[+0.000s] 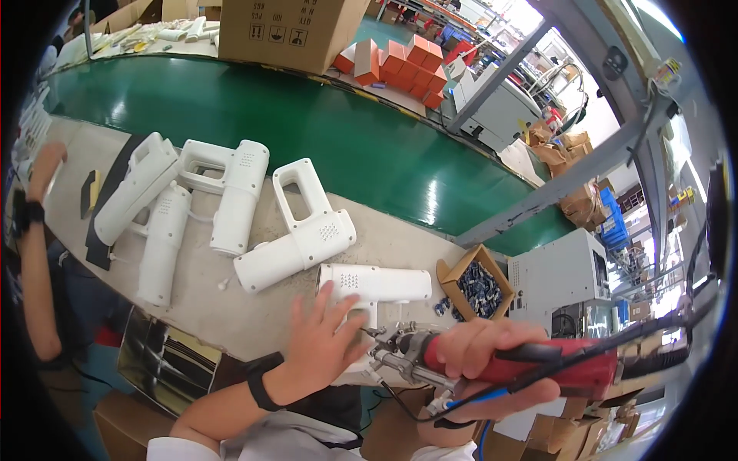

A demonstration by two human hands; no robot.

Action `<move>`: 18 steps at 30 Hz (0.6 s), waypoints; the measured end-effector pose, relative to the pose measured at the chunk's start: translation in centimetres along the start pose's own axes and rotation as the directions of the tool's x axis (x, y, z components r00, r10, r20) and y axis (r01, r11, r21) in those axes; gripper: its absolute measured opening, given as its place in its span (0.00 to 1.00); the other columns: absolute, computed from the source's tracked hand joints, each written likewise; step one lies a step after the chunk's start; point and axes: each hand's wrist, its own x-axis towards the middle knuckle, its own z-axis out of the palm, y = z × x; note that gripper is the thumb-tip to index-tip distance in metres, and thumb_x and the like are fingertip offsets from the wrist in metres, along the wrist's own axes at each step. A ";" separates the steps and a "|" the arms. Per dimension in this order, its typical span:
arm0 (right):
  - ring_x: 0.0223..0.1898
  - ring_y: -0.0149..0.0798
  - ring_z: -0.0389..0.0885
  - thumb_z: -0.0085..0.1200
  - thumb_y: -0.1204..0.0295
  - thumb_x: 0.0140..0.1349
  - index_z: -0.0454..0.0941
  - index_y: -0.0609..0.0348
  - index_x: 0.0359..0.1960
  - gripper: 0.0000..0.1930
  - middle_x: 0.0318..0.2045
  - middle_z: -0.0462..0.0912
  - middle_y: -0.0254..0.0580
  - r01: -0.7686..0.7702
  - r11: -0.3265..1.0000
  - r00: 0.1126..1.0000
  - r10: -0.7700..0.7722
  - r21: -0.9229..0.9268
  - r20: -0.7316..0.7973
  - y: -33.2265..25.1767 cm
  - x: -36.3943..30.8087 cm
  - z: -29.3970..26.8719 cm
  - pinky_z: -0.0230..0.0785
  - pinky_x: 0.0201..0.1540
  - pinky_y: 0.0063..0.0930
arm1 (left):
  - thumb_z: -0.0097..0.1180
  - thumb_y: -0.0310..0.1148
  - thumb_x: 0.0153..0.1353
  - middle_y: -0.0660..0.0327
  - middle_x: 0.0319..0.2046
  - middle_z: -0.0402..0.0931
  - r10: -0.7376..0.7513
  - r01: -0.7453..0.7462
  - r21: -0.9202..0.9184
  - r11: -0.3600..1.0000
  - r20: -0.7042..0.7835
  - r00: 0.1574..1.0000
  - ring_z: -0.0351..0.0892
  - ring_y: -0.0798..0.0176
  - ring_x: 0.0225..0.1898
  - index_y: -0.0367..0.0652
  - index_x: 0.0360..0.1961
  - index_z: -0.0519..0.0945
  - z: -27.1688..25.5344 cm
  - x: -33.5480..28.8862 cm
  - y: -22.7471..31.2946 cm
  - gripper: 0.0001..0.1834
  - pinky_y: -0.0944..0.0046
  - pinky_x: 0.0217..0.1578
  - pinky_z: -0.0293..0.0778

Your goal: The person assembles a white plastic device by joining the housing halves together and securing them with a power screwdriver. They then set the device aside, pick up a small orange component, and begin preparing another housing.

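"Looking past the hands first, what fills the room?"

"A pale counter (250,323), its edges bent by the lens, with a glossy green strip (307,115) along its far side. Beyond stand a large cardboard box (284,38) and a pile of orange boxes (411,69). A co-worker's arm (34,269) shows at the far left."

"And on the counter?"

"Four white housings (296,242), left to middle. The fifth housing (384,284) lies on its side, nearest the hands, with a small carton (455,292) of dark blue parts (483,288) to its right."

"How are the hands posed?"

"The left hand (319,346) reaches forward, back upward, fingers spread wide at that fifth housing's near edge. I can't tell how firmly they touch. The right hand (492,349) is wrapped around a red tool (573,376), held nearly level, its metal front pointing toward the left hand."

"And that tip?"

"Near the left thumb; contact I can't tell."
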 end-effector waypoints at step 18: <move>0.15 0.38 0.70 0.29 0.38 0.63 0.71 0.69 0.45 0.39 0.19 0.76 0.49 -0.090 0.958 0.942 0.171 0.273 -0.290 -2.7 2.5 -2.1 0.64 0.18 0.26 | 0.71 0.47 0.38 0.59 0.50 0.72 0.340 -0.354 0.013 0.935 0.247 0.907 0.60 0.40 0.62 0.48 0.44 0.77 -2.3 -1.6 0.1 0.31 0.38 0.59 0.56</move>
